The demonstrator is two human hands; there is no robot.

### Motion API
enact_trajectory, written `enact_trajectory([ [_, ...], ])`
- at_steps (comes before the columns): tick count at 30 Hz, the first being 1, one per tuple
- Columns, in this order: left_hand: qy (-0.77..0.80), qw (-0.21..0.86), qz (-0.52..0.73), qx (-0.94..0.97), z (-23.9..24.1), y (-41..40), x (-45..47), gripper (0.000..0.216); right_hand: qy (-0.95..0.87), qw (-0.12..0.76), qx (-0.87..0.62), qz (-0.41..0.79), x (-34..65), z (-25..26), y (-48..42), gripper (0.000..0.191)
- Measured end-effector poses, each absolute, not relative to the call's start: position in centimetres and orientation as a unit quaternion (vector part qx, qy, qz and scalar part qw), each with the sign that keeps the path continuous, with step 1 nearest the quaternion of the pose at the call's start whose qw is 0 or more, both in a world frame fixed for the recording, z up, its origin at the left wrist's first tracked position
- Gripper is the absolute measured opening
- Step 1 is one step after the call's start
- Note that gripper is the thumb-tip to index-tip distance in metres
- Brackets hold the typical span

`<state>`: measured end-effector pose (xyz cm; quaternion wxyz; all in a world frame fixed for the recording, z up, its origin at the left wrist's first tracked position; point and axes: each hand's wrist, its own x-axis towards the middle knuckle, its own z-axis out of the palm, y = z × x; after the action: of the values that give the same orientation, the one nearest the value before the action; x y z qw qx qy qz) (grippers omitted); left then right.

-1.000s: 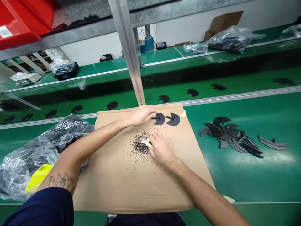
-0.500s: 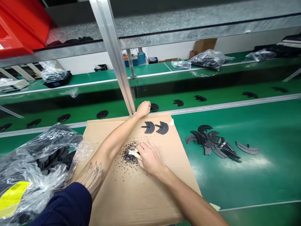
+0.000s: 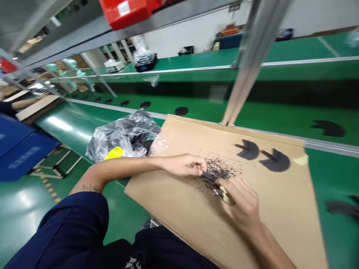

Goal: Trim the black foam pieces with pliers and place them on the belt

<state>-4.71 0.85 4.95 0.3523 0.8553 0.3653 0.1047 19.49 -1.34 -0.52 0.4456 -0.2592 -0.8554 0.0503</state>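
My left hand [image 3: 185,165] is closed, pinching a small black part [image 3: 208,175] over a pile of dark shavings [image 3: 220,171] on the cardboard sheet [image 3: 182,201]. Just right of it, my right hand [image 3: 241,200] is closed around a small light-coloured tool [image 3: 223,192], its tip close to the black part. Two black fan-shaped parts [image 3: 248,149] [image 3: 276,161] lie flat at the far side of the cardboard.
A clear plastic bag of black parts [image 3: 126,138] with a yellow label sits left of the cardboard. Black parts ride on the green conveyor [image 3: 196,102] behind. A metal post [image 3: 246,63] stands at the cardboard's far edge. Another person's arm [image 3: 26,102] shows far left.
My left hand has drawn back from the conveyor's edge to the shavings pile and now pinches a black part. The view has swung left and tilted; the right hand stays at the pile.
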Motion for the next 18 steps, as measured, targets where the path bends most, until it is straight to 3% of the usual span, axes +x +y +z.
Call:
enact_trajectory([
  [3,0.428,0.309,0.062,0.847,5.6,0.1,-8.6,0.015,-0.854,0.428,-0.244,0.165,18.6,-1.0,-1.5,0.019],
  [7,0.582,0.179,-0.069,0.790,7.1,1.1,-16.3,0.025,-0.806,0.422,-0.331,0.249,18.2,-1.2,-1.4,0.006],
  [10,0.653,0.124,-0.135,0.735,6.9,1.9,-20.5,0.012,-0.754,0.431,-0.411,0.278,18.2,-0.8,-1.1,0.019],
  [13,0.679,0.098,-0.169,0.707,6.0,2.0,-21.7,0.029,-0.717,0.426,-0.454,0.312,18.2,-0.2,-1.0,0.030],
  [18,0.711,0.032,-0.167,0.682,7.3,1.6,-20.9,0.031,-0.682,0.424,-0.472,0.363,18.1,0.7,-1.2,0.040],
])
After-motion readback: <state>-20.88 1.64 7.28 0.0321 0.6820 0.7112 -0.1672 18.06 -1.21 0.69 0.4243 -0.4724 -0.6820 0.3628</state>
